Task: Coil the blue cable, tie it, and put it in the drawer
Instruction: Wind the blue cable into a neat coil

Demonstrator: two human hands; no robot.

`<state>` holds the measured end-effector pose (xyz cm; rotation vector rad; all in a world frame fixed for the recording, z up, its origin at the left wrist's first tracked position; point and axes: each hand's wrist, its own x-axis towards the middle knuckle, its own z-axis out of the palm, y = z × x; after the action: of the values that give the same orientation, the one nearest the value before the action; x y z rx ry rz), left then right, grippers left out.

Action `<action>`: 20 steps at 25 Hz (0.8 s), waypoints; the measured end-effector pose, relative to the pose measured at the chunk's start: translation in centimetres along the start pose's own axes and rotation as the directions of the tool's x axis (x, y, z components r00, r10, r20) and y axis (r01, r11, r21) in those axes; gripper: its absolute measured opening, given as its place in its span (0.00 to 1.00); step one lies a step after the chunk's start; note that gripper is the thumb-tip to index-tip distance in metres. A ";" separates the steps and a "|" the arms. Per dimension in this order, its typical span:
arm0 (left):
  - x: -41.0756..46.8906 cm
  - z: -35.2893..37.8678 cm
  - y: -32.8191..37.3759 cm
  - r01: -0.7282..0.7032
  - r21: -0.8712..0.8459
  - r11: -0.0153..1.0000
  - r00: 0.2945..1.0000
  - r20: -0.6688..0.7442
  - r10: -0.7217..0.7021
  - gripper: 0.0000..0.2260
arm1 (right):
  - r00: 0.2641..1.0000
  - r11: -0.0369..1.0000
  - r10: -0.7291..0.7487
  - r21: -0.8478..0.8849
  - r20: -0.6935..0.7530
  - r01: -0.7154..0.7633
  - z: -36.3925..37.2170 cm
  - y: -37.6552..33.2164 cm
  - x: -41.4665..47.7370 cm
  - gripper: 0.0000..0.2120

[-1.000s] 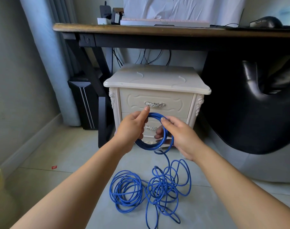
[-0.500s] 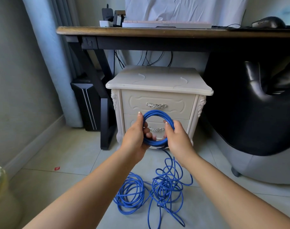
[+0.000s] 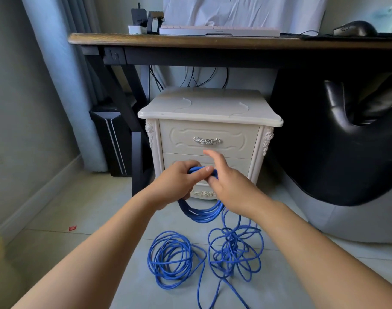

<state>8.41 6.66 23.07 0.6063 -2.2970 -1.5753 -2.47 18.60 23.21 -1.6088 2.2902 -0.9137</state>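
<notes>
The blue cable (image 3: 199,214) hangs as a small coil of loops from my left hand (image 3: 179,182), which grips the top of the coil in front of the nightstand. My right hand (image 3: 228,185) is against the coil's right side, thumb and lower fingers on the cable and index finger stretched up. Loose cable runs down from the coil to two tangled heaps on the floor (image 3: 170,259). The cream nightstand (image 3: 209,108) has two shut drawers; the upper drawer (image 3: 209,140) shows a silver handle, the lower one is partly hidden by my hands.
A wooden desk (image 3: 190,40) with black legs stands over the nightstand. A black chair (image 3: 337,141) fills the right side. A black computer case (image 3: 110,139) and a curtain stand at left. A small red scrap (image 3: 72,228) lies on the tiled floor.
The coil has dropped from an upright ring between both hands to hanging below them. My hands have come together at its top, and my right index finger has lifted.
</notes>
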 end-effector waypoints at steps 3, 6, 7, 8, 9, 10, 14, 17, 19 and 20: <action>0.0 0.0 0.4 -0.063 -0.165 0.984 0.995 -0.090 0.049 0.14 | 0.997 0.853 0.077 0.518 -0.015 -0.058 -0.9 0.4 0.0 0.30; 0.2 -0.4 0.3 -0.099 -0.254 0.962 0.980 -0.194 0.050 0.15 | 0.973 0.688 0.115 0.691 0.198 -0.222 -1.9 1.1 -0.6 0.25; 0.2 -0.5 0.1 -0.107 -0.281 0.954 0.972 -0.229 0.042 0.15 | 0.963 0.720 0.109 0.648 0.246 -0.247 -2.0 1.4 -0.8 0.26; 0.3 -0.5 0.0 -0.113 -0.310 0.944 0.964 -0.263 0.029 0.15 | 0.960 0.760 0.100 0.602 0.262 -0.244 -1.8 1.5 -1.0 0.27; 0.3 -0.5 -0.1 -0.119 -0.342 0.932 0.954 -0.299 0.012 0.15 | 0.963 0.792 0.099 0.566 0.251 -0.229 -1.7 1.6 -1.0 0.26; 0.4 -0.5 -0.1 -0.127 -0.381 0.916 0.943 -0.334 -0.008 0.15 | 0.969 0.806 0.106 0.551 0.224 -0.215 -1.4 1.7 -0.9 0.23; 1.1 0.2 0.2 -0.141 -0.550 0.823 0.906 -0.407 -0.116 0.16 | 0.975 0.627 0.204 0.754 0.084 -0.196 -0.6 2.0 0.1 0.11; 1.3 1.0 0.3 -0.118 -0.704 0.701 0.898 -0.377 -0.227 0.18 | 0.962 0.507 0.271 0.843 0.041 -0.179 0.3 1.1 0.5 0.07; 1.2 1.4 0.2 -0.107 -0.782 0.614 0.909 -0.326 -0.258 0.18 | 0.962 0.476 0.262 0.858 0.072 -0.194 0.5 0.6 0.7 0.12; 1.2 1.6 0.1 -0.097 -0.800 0.592 0.918 -0.302 -0.256 0.18 | 0.964 0.495 0.257 0.847 0.071 -0.195 0.5 0.5 0.7 0.14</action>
<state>6.65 7.38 22.62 0.6782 -1.0609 -2.0672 -2.86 17.88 22.66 -0.7997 1.5255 -1.6645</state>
